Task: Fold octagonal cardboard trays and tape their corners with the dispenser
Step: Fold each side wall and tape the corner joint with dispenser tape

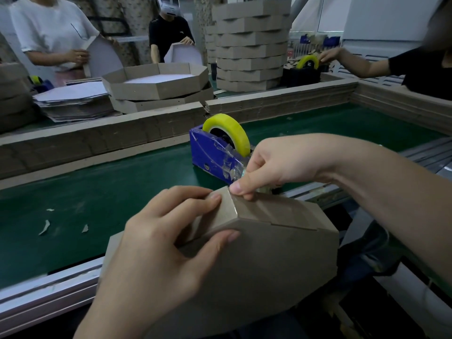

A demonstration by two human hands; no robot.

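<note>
Closest up, the left hand [159, 241] is curled around the cardboard tray [256, 260], which is tipped up on edge just in front of the blue dispenser [212, 152]. The right hand [276, 165] pinches clear tape [231, 206] at the tray's top corner, right by the dispenser's front. The dispenser sits on the green belt [97, 192], with folded trays [252, 45] stacked well behind it.

Brown cardboard tray [256, 253] tilted on edge, corner taped; blue tape dispenser [215, 155], yellow roll, just behind.
</note>
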